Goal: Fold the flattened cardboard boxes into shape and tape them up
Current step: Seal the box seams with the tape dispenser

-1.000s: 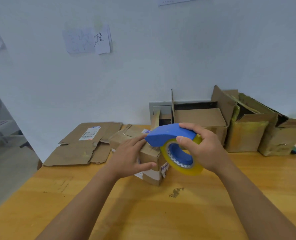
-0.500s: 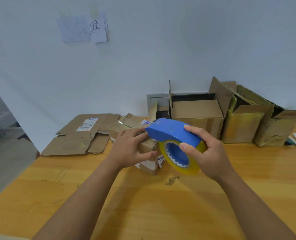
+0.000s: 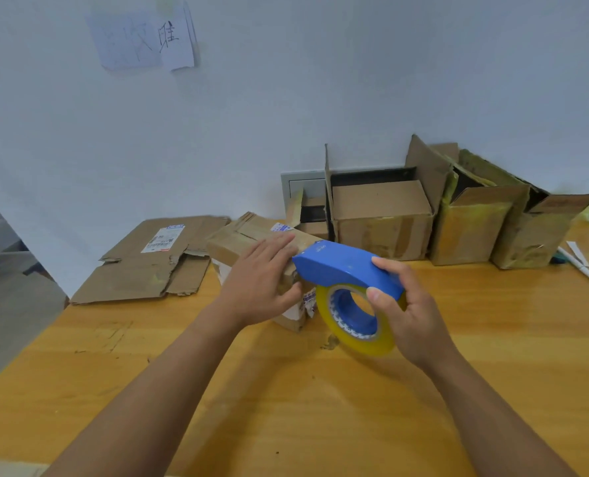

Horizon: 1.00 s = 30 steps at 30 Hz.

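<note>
2 hands meet at the small box [image 3: 251,241]: the left hand [image 3: 258,284] lies on its top with nearly straight fingers, and the right hand [image 3: 406,311] grips the blue tape dispenser [image 3: 341,266], its nose touching the box's right end.

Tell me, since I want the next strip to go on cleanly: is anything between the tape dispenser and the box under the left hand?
Nothing visible: the tape dispenser nose already meets the small box beside the left hand.
</note>
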Available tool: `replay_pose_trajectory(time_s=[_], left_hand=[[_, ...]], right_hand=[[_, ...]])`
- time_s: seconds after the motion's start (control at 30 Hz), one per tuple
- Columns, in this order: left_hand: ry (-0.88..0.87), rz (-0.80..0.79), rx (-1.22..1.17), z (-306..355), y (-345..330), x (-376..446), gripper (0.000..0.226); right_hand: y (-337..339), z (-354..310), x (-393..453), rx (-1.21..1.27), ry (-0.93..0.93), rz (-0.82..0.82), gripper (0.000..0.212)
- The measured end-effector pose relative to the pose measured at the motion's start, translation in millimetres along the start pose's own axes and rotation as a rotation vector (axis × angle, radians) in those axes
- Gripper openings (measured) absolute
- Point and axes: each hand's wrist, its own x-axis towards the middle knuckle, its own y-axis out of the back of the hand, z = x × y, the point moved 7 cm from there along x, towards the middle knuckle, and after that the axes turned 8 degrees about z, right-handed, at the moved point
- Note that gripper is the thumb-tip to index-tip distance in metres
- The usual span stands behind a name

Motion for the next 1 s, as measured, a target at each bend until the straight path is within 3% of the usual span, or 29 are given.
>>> replay_pose_trajectory(time_s=[0.2,0.6,1.0], left_hand=[[0.066,0.077,-0.154,-2.2,0.7,5.1,0.058],[0.095,-0.028,-0.046,-9.3,-8.5,8.8,0.056],[0.146,-0.115,-0.070,-11.8,-7.5,12.5,0.062]], right_hand=[[-7.1,-0.3,9.2,0.004,0.035,0.049,0.043],[15.4,-8.5,4.6,-0.065,0.102,0.005,0.040],[54.2,-6.2,-22.1,-0.185,0.053,-0.041,0.040]])
